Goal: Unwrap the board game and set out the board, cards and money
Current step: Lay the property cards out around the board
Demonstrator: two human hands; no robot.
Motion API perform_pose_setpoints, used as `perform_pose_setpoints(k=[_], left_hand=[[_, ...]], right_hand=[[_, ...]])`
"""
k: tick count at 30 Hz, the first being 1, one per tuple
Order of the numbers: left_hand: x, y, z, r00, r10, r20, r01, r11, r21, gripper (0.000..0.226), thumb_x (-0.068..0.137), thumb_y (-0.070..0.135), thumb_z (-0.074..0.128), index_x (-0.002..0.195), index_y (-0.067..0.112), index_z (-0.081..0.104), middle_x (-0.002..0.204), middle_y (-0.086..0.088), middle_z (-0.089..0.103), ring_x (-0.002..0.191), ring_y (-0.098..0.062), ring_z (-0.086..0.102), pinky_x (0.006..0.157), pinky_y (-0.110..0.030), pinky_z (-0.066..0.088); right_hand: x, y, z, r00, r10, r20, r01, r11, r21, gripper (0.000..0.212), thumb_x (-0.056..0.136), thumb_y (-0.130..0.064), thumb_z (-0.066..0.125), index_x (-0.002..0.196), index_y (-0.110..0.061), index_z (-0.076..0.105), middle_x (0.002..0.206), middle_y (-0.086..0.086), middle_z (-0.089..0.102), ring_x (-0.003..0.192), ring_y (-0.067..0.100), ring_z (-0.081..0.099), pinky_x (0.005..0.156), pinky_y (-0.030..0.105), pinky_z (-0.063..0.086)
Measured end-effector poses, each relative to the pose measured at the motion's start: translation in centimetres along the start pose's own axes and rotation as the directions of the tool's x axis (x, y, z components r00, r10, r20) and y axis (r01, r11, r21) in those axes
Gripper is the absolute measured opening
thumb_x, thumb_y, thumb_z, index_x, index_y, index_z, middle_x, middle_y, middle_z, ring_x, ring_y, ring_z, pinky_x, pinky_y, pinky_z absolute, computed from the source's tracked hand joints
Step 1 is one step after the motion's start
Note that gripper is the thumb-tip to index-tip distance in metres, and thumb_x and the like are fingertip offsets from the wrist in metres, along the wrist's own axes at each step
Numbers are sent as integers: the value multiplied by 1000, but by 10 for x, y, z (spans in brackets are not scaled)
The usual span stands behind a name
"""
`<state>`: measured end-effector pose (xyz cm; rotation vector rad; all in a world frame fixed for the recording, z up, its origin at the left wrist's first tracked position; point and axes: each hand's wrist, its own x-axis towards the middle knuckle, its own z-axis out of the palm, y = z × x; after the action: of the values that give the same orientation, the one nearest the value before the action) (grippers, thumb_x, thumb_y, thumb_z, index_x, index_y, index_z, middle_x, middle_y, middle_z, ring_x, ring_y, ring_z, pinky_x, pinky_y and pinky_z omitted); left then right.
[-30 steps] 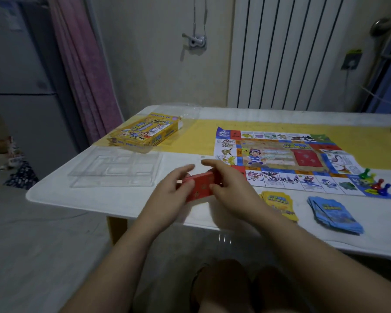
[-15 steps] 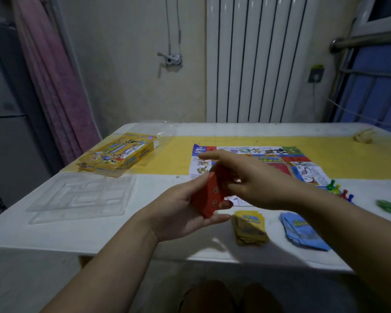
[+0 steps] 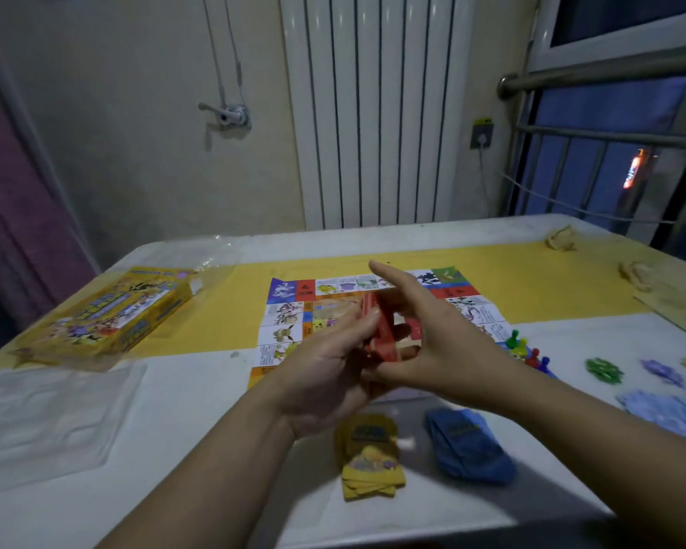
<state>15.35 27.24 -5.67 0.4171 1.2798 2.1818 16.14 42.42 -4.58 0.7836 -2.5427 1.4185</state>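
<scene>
My left hand point(image 3: 325, 376) grips the red card stack point(image 3: 382, 331) above the board point(image 3: 290, 322). My right hand point(image 3: 432, 338), fingers straight, presses against its side. Yellow cards point(image 3: 369, 457) and blue cards point(image 3: 468, 445) lie nearer me, with the box point(image 3: 107, 315) off left.

Here's what we make of the materials. The red cards point(image 3: 381, 330) look like glossy coated paper, and so do the yellow cards point(image 3: 369, 465) and blue cards point(image 3: 468, 445). The board point(image 3: 290, 311) is thin printed paper and the box point(image 3: 107, 315) is shiny printed cardboard. The tray point(image 3: 44, 414) is clear moulded plastic, and the film point(image 3: 222, 247) is crinkly and see-through. The pawns point(image 3: 531, 352) are smooth plastic. The table point(image 3: 175, 410) has a smooth white top with a matt yellow strip point(image 3: 531, 279). We reckon the radiator point(image 3: 373, 112) is glossy painted metal and the rail point(image 3: 610, 73) is bare steel.
</scene>
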Motion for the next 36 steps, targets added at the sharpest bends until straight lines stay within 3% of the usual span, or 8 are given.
perform_pose_setpoints(k=[7, 13, 19, 23, 28, 30, 32, 36], left_hand=[[39, 9, -2, 998, 50, -45, -46, 996, 78, 50, 81, 27, 60, 128, 10, 53, 98, -10, 70, 74, -14, 68, 57, -22, 52], [67, 24, -7, 994, 96, -44, -94, 995, 45, 57, 79, 32, 59, 133, 14, 52, 120, -12, 63, 79, -13, 65, 69, -22, 55], [72, 13, -25, 990, 86, -112, -100, 987, -126, 50, 82, 32, 58, 123, 4, 60, 117, -19, 65, 102, -24, 63, 83, -31, 56], [76, 9, -38, 977, 117, -176, -140, 983, -122, 44, 79, 28, 58, 114, 2, 63, 109, -20, 68, 87, -23, 67, 67, -28, 59], [82, 5, -44, 951, 155, -267, -141, 987, 73, 44, 84, 41, 54, 109, 6, 63, 111, -14, 67, 98, -21, 65, 81, -31, 57], [83, 1, -49, 912, 267, -310, -53, 829, 557, 33, 94, 44, 44, 104, 19, 63, 111, 1, 66, 95, -9, 65, 77, -21, 52], [82, -6, -59, 904, 366, -222, 37, 449, 893, 27, 98, 40, 42, 115, 30, 61, 122, 12, 59, 99, -2, 60, 87, -26, 51], [87, -20, -71, 969, 209, -129, 117, 68, 991, 37, 99, 41, 42, 134, 32, 50, 145, 12, 43, 131, -11, 42, 112, -51, 26]], right_hand=[[18, 16, -28, 997, -58, -54, 53, 995, -82, 73, 64, -12, 86, 119, -26, 39, 119, -2, 56, 103, 1, 59, 80, 13, 50], [48, 15, -59, 999, -49, 7, 49, 984, -171, 52, 68, -18, 83, 109, -15, 51, 106, -4, 61, 102, 11, 60, 91, 35, 50], [66, 21, -55, 999, -2, 51, 15, 967, -253, 48, 67, -22, 83, 105, -16, 55, 104, -6, 63, 102, 8, 61, 90, 32, 52], [73, 33, -46, 996, -18, 92, 43, 961, -274, 49, 66, -26, 84, 105, -17, 56, 105, -3, 60, 102, 14, 59, 92, 40, 49], [84, 46, -50, 995, 49, 84, -26, 964, -265, 38, 67, -19, 80, 99, -18, 59, 101, -2, 64, 100, 15, 61, 92, 40, 49], [90, 54, -61, 991, 104, 82, -64, 917, -394, 38, 68, -17, 79, 99, -19, 57, 101, -4, 62, 98, 15, 60, 90, 36, 51], [96, 67, -74, 958, 253, 137, -122, 789, -602, 36, 70, -20, 78, 96, -25, 53, 100, -6, 57, 94, 16, 57, 82, 32, 51], [99, 92, -73, 815, 524, 248, -118, 569, -814, 36, 73, -24, 76, 96, -28, 49, 101, -5, 50, 93, 20, 52, 77, 35, 51]])
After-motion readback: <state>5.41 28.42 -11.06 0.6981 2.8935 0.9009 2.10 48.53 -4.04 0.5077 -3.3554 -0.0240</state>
